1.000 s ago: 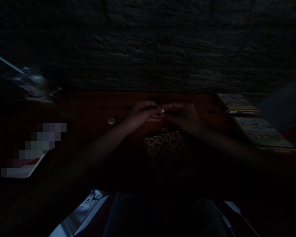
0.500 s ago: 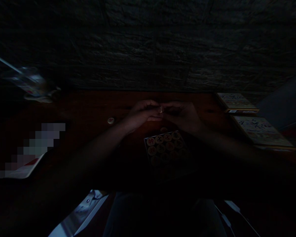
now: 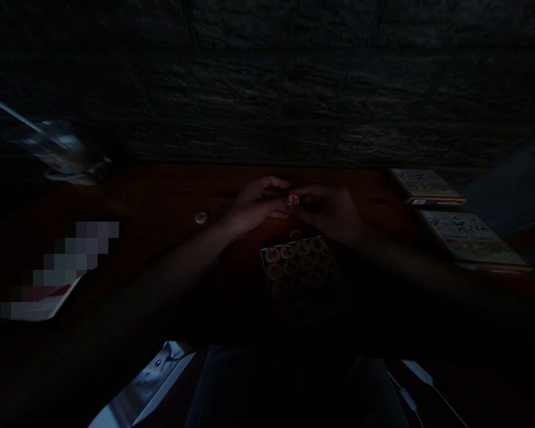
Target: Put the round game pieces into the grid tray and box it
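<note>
A small round Chinese chess piece with a red character is held between the fingertips of my two hands, its marked face turned towards me. My left hand has its fingers bent, the tips against the piece's left side. From the other side, my right hand grips it with thumb and fingers. Below them lies a shallow box with rows of round red and black pieces; its near part is lost in the dark. One loose piece rests just behind the box, another loose piece left of my left hand.
Two flat printed boxes lie at the right of the dark wooden table. A clear plastic cup with a straw stands at the back left. A stone wall rises behind. White cables hang at the lower right.
The piece between my hands has turned, so its red character now faces me. My right fingers have shifted slightly; the box and loose pieces stay put.
</note>
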`<action>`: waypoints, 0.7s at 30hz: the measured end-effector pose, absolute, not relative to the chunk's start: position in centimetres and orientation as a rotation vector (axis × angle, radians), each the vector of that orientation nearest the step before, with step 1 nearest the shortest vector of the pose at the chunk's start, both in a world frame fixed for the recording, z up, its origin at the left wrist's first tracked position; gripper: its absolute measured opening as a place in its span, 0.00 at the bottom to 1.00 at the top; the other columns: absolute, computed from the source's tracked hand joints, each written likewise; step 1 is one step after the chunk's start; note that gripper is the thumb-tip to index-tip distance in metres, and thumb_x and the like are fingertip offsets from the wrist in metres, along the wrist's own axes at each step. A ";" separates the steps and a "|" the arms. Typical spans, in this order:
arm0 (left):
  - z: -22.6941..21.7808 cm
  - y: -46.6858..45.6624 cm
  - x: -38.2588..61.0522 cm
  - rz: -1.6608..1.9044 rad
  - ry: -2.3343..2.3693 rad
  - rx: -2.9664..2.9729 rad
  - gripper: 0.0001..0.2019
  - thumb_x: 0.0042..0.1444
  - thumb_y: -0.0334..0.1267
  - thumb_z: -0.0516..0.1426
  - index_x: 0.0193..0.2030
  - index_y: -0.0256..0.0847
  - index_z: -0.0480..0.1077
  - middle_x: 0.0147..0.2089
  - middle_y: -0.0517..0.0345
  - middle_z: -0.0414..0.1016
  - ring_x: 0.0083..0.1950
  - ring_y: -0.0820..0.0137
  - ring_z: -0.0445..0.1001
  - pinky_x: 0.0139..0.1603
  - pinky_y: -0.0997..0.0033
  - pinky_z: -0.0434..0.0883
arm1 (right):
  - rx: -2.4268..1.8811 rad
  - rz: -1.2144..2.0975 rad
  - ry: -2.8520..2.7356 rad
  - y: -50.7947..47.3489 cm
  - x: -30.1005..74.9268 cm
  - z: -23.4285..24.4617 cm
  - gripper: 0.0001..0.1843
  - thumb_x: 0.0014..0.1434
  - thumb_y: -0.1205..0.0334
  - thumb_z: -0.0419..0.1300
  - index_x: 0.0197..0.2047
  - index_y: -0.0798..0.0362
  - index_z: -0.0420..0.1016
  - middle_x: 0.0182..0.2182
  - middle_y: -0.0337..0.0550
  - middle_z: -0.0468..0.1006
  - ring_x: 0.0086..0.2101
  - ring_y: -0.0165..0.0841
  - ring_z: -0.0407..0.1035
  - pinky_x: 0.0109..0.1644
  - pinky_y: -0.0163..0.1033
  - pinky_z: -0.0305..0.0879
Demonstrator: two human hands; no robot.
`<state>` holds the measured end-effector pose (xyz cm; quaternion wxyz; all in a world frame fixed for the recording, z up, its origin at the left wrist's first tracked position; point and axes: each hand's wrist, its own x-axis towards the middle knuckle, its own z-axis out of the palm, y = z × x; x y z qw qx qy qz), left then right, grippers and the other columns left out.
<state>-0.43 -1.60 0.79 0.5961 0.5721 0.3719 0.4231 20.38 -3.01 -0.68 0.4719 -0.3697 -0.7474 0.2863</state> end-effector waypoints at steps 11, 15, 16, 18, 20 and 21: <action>1.5 -1.8 -0.9 0.978 0.906 1.379 0.10 0.63 0.35 0.62 0.50 0.38 0.77 0.41 0.49 0.87 0.36 0.67 0.85 0.40 0.68 0.80 | -0.949 0.855 -1.688 -3.3 21.0 1.9 0.17 0.53 0.46 0.80 0.38 0.47 0.86 0.39 0.45 0.89 0.40 0.42 0.83 0.51 0.49 0.80; 1.5 -1.7 -1.0 0.968 0.903 1.386 0.11 0.63 0.33 0.61 0.52 0.36 0.77 0.42 0.48 0.87 0.36 0.66 0.85 0.41 0.66 0.80 | -0.986 0.972 -1.804 -5.0 21.5 4.8 0.16 0.53 0.51 0.80 0.39 0.50 0.86 0.39 0.47 0.89 0.40 0.41 0.83 0.48 0.46 0.79; 1.6 -1.7 -1.0 0.968 0.910 1.385 0.12 0.63 0.33 0.61 0.52 0.36 0.77 0.42 0.47 0.87 0.36 0.66 0.85 0.41 0.65 0.80 | -1.002 0.989 -1.845 -5.8 21.6 5.6 0.15 0.53 0.52 0.79 0.40 0.51 0.86 0.40 0.47 0.89 0.40 0.40 0.83 0.47 0.45 0.78; 1.7 -1.8 -1.0 0.966 0.928 1.382 0.12 0.64 0.32 0.60 0.53 0.35 0.77 0.42 0.48 0.87 0.36 0.66 0.84 0.42 0.64 0.80 | -1.064 0.993 -1.923 -7.7 22.0 6.9 0.14 0.55 0.54 0.78 0.41 0.52 0.87 0.40 0.46 0.89 0.39 0.39 0.83 0.44 0.42 0.77; 1.9 -2.0 -1.0 0.964 0.941 1.380 0.12 0.65 0.31 0.60 0.54 0.35 0.77 0.41 0.49 0.87 0.36 0.67 0.84 0.42 0.65 0.80 | -1.162 0.985 -2.006 -9.9 22.5 7.8 0.12 0.57 0.56 0.76 0.43 0.51 0.88 0.38 0.45 0.89 0.37 0.37 0.82 0.40 0.39 0.75; 2.0 -2.0 -1.0 0.963 0.945 1.378 0.12 0.65 0.31 0.60 0.54 0.35 0.77 0.41 0.50 0.86 0.36 0.67 0.84 0.41 0.66 0.79 | -1.219 0.988 -2.050 -11.1 22.8 8.1 0.11 0.58 0.57 0.75 0.43 0.51 0.88 0.36 0.43 0.89 0.35 0.36 0.81 0.37 0.38 0.74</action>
